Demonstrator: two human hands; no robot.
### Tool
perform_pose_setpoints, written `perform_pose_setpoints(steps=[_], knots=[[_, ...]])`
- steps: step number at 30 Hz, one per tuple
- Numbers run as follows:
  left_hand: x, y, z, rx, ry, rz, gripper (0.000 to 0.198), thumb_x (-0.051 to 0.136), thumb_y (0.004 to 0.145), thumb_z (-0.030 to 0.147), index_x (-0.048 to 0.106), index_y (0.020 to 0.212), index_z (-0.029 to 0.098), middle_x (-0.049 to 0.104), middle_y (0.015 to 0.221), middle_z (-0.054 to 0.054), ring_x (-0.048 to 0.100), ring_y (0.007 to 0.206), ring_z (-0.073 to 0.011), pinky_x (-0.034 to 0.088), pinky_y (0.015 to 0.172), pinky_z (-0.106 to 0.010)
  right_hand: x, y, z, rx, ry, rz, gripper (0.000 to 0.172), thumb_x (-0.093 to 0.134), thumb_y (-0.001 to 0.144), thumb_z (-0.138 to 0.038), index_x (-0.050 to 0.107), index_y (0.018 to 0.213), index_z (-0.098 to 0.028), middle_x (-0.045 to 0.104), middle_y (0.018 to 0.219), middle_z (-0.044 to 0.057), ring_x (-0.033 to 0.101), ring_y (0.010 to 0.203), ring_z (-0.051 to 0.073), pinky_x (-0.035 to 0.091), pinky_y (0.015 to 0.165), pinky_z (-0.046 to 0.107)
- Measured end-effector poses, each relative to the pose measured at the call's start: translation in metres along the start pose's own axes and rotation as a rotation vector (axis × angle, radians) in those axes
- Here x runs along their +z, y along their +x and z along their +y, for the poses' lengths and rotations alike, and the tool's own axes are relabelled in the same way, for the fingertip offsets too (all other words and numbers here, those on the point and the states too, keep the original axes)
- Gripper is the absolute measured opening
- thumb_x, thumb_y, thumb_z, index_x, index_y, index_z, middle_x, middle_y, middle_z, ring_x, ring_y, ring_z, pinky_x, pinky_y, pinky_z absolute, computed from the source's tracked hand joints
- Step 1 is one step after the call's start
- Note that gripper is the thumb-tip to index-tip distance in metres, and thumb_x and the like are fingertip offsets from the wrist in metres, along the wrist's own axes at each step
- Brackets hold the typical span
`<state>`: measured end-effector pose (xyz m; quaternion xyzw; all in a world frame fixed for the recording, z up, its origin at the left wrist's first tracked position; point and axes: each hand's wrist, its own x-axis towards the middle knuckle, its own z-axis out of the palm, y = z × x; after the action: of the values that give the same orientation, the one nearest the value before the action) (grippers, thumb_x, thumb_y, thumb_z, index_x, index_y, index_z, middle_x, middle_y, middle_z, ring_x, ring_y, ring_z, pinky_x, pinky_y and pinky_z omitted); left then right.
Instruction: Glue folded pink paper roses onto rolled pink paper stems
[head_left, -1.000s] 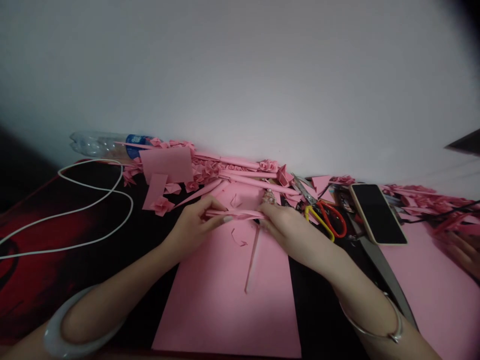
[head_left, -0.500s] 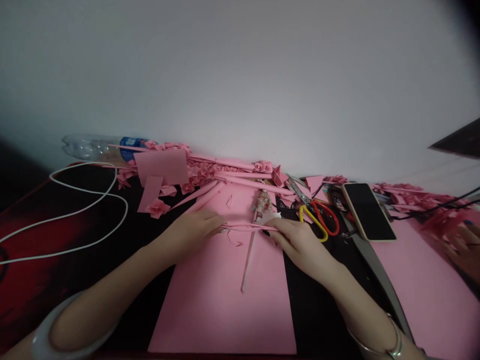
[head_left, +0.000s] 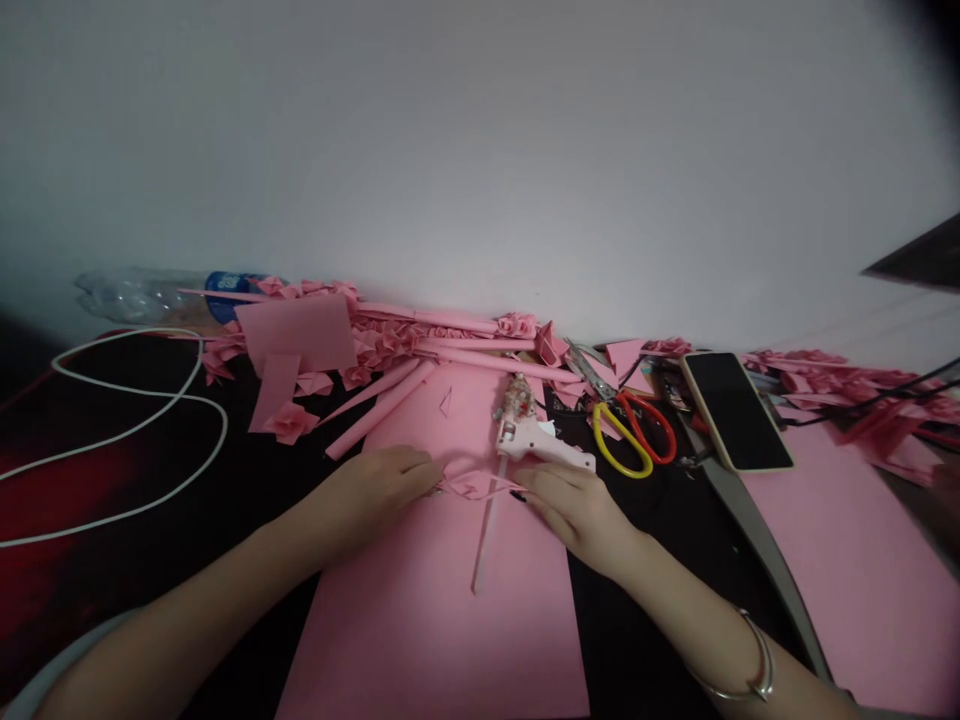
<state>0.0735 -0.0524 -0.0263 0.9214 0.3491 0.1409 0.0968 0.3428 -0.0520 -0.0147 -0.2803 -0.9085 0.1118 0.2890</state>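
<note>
Pink paper strip (head_left: 472, 490): stretched between two hands over a pink sheet (head_left: 442, 620), in loosely parted bands; whether it was one piece or several could not be told.
Left hand (head_left: 390, 482): fingers closed on the strip's left end, the tips partly hidden.
Right hand (head_left: 576, 502): pinched the strip's right end, just below the handle of a glue gun (head_left: 526, 438).
Glue stick (head_left: 486, 550): ran from the gun toward the front edge of the worktop (head_left: 667, 570), passing beneath the strip.
Finished pieces: folded flowers (head_left: 390, 343) and rolled tubes (head_left: 384, 407) lay heaped toward the worktop's back edge, the shaping of those apparently done.
Work left: the strip appeared partway through, creased but not visibly joined to any flower or tube; the sheet lay flat and unrolled.
Tools: scissors (head_left: 613, 396) with red and yellow handles rested right of the sheet, near a phone (head_left: 737, 411); neither was in hand.
Back left corner: a plastic bottle (head_left: 146, 297) lay on its side, a white cable (head_left: 226, 420) looped in front of it.
</note>
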Motion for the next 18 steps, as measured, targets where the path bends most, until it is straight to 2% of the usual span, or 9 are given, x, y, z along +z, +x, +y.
perform_pose_setpoints(steps=[4, 9, 18], knots=[[-0.0009, 0.0007, 0.0012, -0.009, -0.004, -0.012, 0.026, 0.036, 0.088, 0.005, 0.059, 0.085, 0.017, 0.062, 0.077, -0.003, 0.056, 0.069, -0.0153, 0.041, 0.062, -0.024, 0.0025, -0.0004, -0.0023, -0.041, 0.032, -0.007, 0.022, 0.037, 0.096, -0.015, 0.059, 0.099, -0.013, 0.067, 0.079, 0.009, 0.064, 0.07, 0.017, 0.054, 0.063, 0.028], [-0.0004, 0.0017, 0.0058, 0.007, -0.019, -0.051, 0.03, 0.032, 0.087, 0.003, 0.058, 0.08, 0.016, 0.062, 0.075, -0.004, 0.056, 0.067, -0.0162, 0.04, 0.06, -0.025, 0.0043, -0.0006, -0.0043, -0.019, 0.024, -0.022, 0.021, 0.038, 0.096, -0.015, 0.059, 0.099, -0.013, 0.067, 0.079, 0.009, 0.064, 0.07, 0.016, 0.053, 0.061, 0.027], [0.0045, 0.0004, 0.009, -0.011, -0.073, -0.087, 0.029, 0.032, 0.085, 0.002, 0.057, 0.082, 0.017, 0.063, 0.079, -0.005, 0.057, 0.072, -0.0178, 0.041, 0.065, -0.027, 0.0073, -0.0041, -0.0073, 0.015, 0.004, -0.105, 0.028, 0.033, 0.097, -0.017, 0.061, 0.094, -0.014, 0.064, 0.071, 0.006, 0.058, 0.061, 0.015, 0.048, 0.053, 0.026]])
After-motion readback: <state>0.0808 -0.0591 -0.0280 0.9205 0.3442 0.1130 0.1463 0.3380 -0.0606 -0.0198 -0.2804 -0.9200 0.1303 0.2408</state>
